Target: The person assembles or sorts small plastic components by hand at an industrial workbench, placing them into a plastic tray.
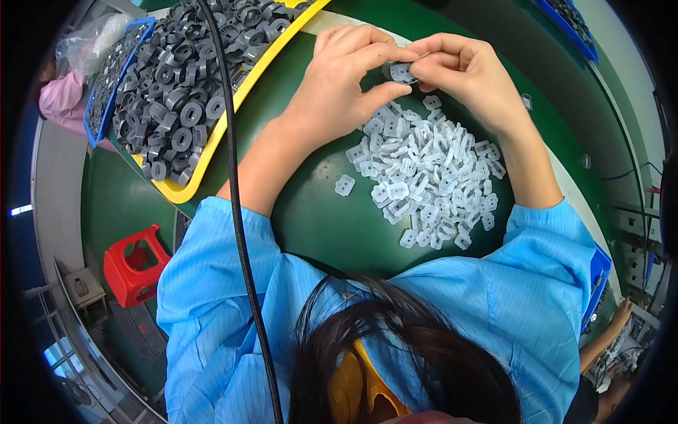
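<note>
Grey is the part (401, 73) we hold between our left hand (342, 76), thumb and forefinger gripping its side, and closely pinching right hand (462, 69), seemingly for steadiness, whitish pieces (432, 177) heaped just below, presumably for reach, a yellow tray (182, 193) farther left.

No text, label, number or sign can be read on anything here.

On the desk (304, 219) lies a pile of clips (438, 177), one loose clip (345, 185) to its left. Beyond the pile, a part (401, 73) sits between left hand (349, 67) and right hand (466, 74). Farther left, rings (169, 78) fill a tray (181, 191), a second tray (97, 132) just left of it. A stool (120, 272) stands on the floor (113, 187) at left.
</note>
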A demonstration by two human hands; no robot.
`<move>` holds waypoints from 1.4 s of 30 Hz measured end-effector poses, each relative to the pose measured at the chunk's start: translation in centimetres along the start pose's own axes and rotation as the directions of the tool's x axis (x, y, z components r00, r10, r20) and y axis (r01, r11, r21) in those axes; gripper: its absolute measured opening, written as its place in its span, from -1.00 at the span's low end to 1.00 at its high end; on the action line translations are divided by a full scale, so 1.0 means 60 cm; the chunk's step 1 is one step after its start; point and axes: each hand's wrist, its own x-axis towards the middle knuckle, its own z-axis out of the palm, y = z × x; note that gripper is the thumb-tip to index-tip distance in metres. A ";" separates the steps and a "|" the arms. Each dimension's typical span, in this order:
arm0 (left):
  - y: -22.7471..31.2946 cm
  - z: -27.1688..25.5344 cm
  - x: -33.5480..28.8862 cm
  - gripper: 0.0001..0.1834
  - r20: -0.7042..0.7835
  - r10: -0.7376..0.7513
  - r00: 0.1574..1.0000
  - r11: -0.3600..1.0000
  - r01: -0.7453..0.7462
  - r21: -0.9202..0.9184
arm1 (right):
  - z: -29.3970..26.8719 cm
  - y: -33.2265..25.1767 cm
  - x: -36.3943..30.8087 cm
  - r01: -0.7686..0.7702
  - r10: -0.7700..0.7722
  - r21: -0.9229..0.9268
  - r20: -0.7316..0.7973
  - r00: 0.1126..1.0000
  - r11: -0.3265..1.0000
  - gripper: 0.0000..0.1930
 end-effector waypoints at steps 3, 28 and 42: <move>0.003 0.006 -0.001 -0.61 -0.019 -0.079 0.997 0.997 0.078 -0.029 | -0.012 0.013 0.002 -0.090 0.081 0.363 0.040 0.996 0.927 -0.70; -0.027 0.033 -0.002 -0.52 0.175 -0.093 0.980 0.991 0.108 -0.078 | -0.081 0.077 0.027 0.006 -0.253 -0.561 -0.363 0.897 0.828 -0.74; -0.022 0.004 -0.006 -0.51 0.424 -0.502 0.753 0.229 0.589 -0.775 | -0.016 -0.012 -0.027 0.332 -0.210 -0.617 0.265 0.941 0.714 -0.85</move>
